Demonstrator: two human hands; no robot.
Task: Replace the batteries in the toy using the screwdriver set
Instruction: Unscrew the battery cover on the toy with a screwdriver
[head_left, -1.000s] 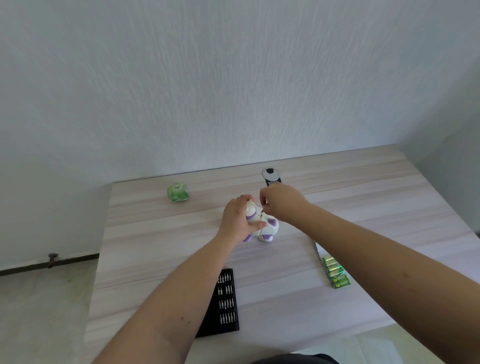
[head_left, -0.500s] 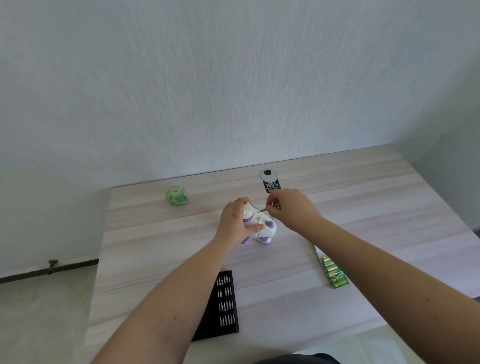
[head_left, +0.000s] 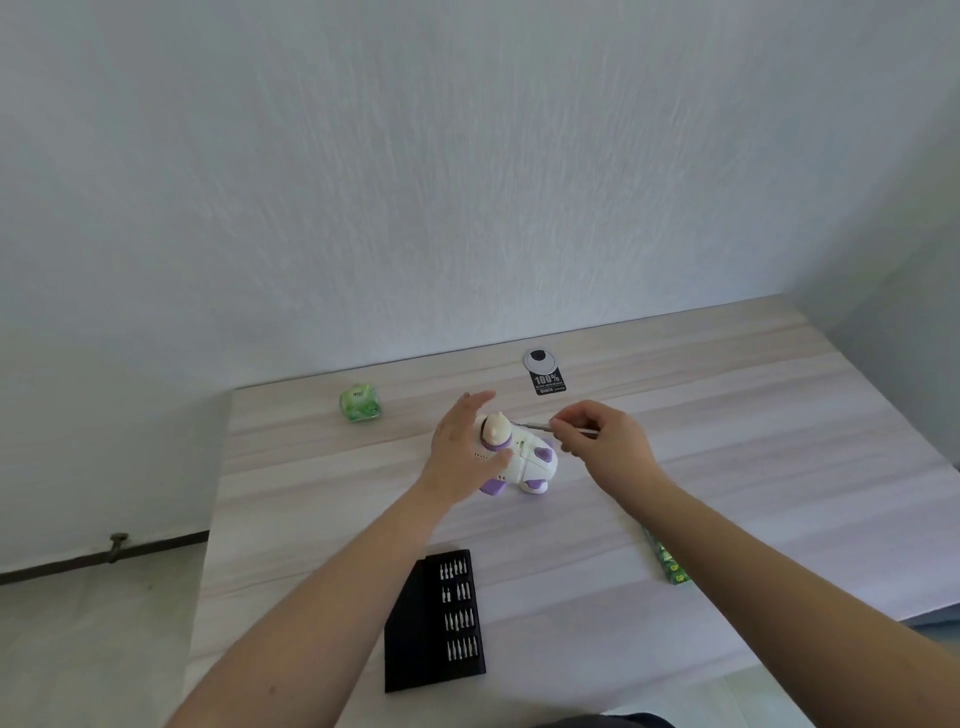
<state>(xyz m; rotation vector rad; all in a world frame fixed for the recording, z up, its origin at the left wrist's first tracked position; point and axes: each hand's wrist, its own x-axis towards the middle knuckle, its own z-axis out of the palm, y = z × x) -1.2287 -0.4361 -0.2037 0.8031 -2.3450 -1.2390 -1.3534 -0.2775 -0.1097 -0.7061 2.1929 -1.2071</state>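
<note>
Hands at toy, mid-frame on bench.
Bit case (head_left: 435, 618) lower centre, open; green batteries (head_left: 667, 561) lower right by the right forearm. Toy (head_left: 524, 457) centre of bench (head_left: 727, 415): left hand (head_left: 465, 449) spread wide, fingers straight, thumb touching toy; right hand (head_left: 605, 439) pinches thin screwdriver (head_left: 537, 426), tip at toy's top. Farther back, green cube (head_left: 359, 404) upper left, black tag (head_left: 544, 372) behind toy.

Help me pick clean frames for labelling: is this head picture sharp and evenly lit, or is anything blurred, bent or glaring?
Head view: soft, even daylight, no glare, only faint shadows under the toy; the table's edges bend from the wide lens; the slim screwdriver in the right hand is thin and slightly soft.
</note>
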